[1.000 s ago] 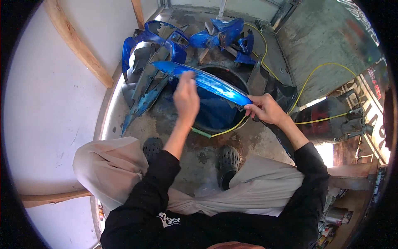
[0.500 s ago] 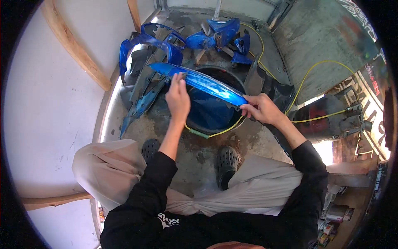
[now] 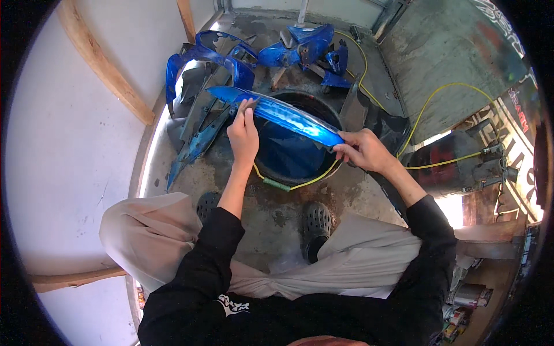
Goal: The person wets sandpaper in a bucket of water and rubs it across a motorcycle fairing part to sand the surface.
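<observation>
A long, narrow, glossy blue plastic panel [image 3: 294, 121] is held slantwise over a round black tub [image 3: 324, 105] of dark bluish water. My right hand [image 3: 365, 151] grips the panel's right end, thumb on the near side. Toward its left end, my left hand [image 3: 243, 137] pinches a small dark grey piece of sandpaper [image 3: 249, 105] against the panel. The panel's underside is hidden. The tub's yellow handle with a green grip [image 3: 277, 184] hangs down on the near side.
Blue fairing parts [image 3: 306, 49] lie at the back, with a curved blue one [image 3: 239, 72] at back left. A long dark-and-blue panel [image 3: 199, 141] lies left of the tub. At right stand a black-and-red tank [image 3: 444, 158] and its yellow hose [image 3: 427, 106]. A white wall borders the left.
My left hand, with the sandpaper, has shifted slightly up and left along the panel. The panel and my right hand have stayed nearly in place.
</observation>
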`<state>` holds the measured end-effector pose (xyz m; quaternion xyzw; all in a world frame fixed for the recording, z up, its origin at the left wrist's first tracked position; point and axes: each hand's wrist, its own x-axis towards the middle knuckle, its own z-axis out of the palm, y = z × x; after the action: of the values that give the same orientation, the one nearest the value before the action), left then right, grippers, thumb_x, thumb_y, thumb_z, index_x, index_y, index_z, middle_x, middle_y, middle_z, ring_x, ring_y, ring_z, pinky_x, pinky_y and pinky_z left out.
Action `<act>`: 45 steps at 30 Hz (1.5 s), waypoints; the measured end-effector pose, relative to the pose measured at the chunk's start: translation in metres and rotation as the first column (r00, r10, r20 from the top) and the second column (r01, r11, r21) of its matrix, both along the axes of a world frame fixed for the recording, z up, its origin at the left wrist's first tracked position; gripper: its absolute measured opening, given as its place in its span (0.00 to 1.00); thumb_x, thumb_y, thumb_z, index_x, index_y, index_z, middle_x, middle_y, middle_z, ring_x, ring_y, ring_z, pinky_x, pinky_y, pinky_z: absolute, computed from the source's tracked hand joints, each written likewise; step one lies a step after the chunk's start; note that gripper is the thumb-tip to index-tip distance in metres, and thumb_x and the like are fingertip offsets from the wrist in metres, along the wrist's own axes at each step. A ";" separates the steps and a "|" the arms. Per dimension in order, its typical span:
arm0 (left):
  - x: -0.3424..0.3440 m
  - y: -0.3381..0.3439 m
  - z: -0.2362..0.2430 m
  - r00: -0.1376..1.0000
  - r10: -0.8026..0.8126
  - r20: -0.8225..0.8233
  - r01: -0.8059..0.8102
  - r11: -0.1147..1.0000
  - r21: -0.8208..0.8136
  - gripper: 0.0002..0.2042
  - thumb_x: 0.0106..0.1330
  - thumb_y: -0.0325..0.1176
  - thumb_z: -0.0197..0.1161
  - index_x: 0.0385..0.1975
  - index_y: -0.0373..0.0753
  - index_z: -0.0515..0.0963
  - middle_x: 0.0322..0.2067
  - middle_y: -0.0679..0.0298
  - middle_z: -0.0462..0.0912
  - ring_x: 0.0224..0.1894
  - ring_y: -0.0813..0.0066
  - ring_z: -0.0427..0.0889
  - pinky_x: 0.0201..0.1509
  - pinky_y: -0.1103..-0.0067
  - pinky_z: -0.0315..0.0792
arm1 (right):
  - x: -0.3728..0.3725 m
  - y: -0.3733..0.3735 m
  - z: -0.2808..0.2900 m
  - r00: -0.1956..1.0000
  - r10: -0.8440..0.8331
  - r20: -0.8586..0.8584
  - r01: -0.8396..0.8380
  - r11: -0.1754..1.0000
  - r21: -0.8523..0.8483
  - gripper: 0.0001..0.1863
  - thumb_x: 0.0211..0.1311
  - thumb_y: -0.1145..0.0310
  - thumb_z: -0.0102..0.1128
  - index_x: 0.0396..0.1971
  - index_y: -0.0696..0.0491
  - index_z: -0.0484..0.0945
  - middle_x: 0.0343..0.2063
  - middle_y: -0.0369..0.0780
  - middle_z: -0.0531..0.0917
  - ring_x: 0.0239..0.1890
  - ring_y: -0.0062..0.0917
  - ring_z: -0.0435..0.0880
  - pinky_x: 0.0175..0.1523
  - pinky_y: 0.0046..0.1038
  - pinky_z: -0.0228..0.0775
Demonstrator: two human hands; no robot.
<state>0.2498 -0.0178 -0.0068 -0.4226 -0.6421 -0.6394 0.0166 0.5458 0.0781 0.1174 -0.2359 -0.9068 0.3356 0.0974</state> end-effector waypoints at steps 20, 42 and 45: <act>0.070 -0.014 0.026 0.978 -0.206 0.034 0.206 0.978 -0.014 0.15 0.82 0.29 0.58 0.62 0.33 0.84 0.62 0.45 0.86 0.64 0.48 0.88 0.67 0.66 0.80 | 0.011 0.008 -0.007 0.998 -0.057 0.016 0.057 0.998 -0.021 0.12 0.79 0.64 0.65 0.46 0.59 0.87 0.27 0.43 0.92 0.26 0.27 0.92 0.35 0.31 0.83; 0.121 -0.022 0.029 0.861 -0.474 -0.185 0.489 0.871 0.045 0.13 0.79 0.26 0.61 0.57 0.30 0.85 0.60 0.46 0.88 0.66 0.50 0.87 0.71 0.64 0.79 | 0.017 0.016 -0.012 0.999 -0.029 -0.038 0.031 0.999 0.036 0.14 0.78 0.65 0.67 0.52 0.60 0.88 0.27 0.47 0.92 0.25 0.32 0.92 0.34 0.34 0.83; 0.052 -0.001 0.013 0.956 -0.267 -0.121 0.278 0.957 0.080 0.13 0.82 0.27 0.56 0.56 0.31 0.86 0.58 0.48 0.89 0.60 0.48 0.89 0.65 0.62 0.81 | 0.012 0.011 -0.010 0.999 -0.028 -0.023 0.028 0.999 0.016 0.14 0.77 0.65 0.68 0.51 0.60 0.88 0.27 0.47 0.91 0.25 0.31 0.92 0.34 0.33 0.82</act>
<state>0.3016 -0.0185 0.0065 -0.5401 -0.5443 -0.6417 -0.0164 0.5575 0.0891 0.1073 -0.2438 -0.9050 0.3294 0.1146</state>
